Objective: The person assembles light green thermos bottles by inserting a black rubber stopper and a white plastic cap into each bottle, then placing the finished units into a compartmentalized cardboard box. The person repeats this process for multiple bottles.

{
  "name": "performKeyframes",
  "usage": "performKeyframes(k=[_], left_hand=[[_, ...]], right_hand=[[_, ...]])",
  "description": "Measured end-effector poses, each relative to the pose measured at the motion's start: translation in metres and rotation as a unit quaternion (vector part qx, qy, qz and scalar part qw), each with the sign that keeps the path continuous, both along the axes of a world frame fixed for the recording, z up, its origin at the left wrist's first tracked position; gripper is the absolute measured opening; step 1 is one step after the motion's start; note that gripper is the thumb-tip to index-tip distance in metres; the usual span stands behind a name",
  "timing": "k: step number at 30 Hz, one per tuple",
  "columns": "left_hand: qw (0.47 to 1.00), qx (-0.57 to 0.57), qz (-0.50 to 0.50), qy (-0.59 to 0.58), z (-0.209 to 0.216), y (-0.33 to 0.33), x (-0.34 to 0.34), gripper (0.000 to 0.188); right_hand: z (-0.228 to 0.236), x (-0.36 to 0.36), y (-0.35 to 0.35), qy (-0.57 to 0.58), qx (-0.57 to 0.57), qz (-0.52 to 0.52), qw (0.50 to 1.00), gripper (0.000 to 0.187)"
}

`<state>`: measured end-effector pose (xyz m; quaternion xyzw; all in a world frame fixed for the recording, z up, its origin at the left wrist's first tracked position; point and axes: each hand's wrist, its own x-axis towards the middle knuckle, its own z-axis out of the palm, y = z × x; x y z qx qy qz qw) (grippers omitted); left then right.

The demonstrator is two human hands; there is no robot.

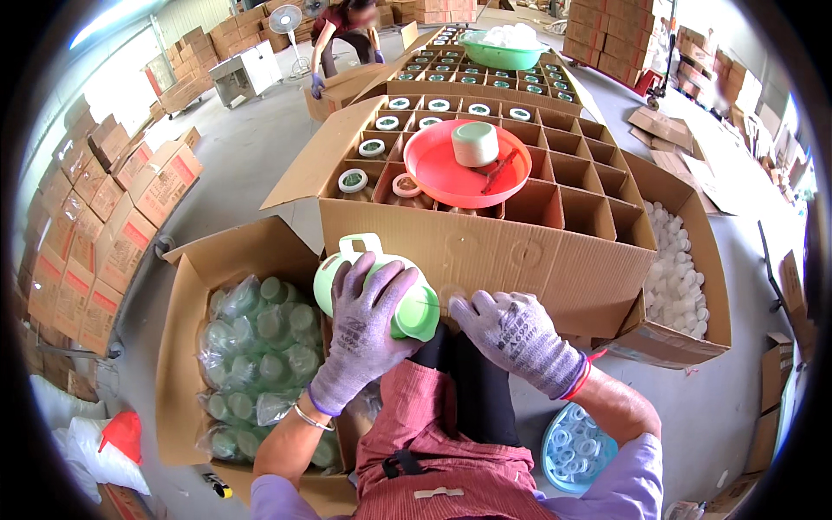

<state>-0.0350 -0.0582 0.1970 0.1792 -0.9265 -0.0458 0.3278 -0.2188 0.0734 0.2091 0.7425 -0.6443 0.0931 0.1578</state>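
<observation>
My left hand (368, 316), in a grey-purple glove, is wrapped round a pale green jug (325, 282). The jug lies tilted on its side, its loop handle up and its brighter green spout end (419, 314) facing right. Just right of the spout is my right hand (518, 340), gloved too, with fingers curled in and thumb and forefinger together. Whatever they may pinch is too small to name. Below the jug on the left, an open carton (178, 373) holds several green-lidded containers (273, 321) in clear plastic bags.
Ahead stands a divided carton (416, 238) with several capped jars; a red basin (425, 182) on it carries stacked pale discs (475, 144). White caps (676, 269) fill a box at right. A blue basin (555, 468) of clear rings is by my right arm. Another person (342, 39) bends over cartons.
</observation>
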Motion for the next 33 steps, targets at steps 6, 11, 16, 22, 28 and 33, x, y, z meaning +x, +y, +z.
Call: performKeyframes(k=[6,11,16,22,28,33], left_hand=[[0.999,-0.021,0.021,-0.034,0.000,0.003,-0.001,0.082],[0.997,-0.047,0.045,-0.030,-0.004,0.007,-0.003,0.079],[0.993,-0.087,0.076,-0.031,-0.015,0.007,-0.001,0.075],[0.983,-0.155,0.100,0.017,-0.026,0.002,-0.001,0.063],[0.975,-0.192,0.107,0.043,-0.038,-0.006,0.003,0.058],[0.975,-0.182,0.101,0.082,-0.043,-0.007,0.006,0.056]], right_hand=[[0.008,0.009,-0.004,0.073,0.011,-0.055,0.996,0.026],[0.004,0.028,-0.004,0.076,0.063,-0.136,0.986,0.027],[-0.002,0.031,-0.008,-0.014,0.126,-0.150,0.981,0.019],[-0.034,0.012,-0.011,-0.208,-0.006,0.024,0.978,0.015],[-0.027,0.007,-0.019,-0.400,0.198,0.066,0.892,0.023],[-0.007,0.015,-0.022,-0.608,0.368,0.012,0.704,0.032]])
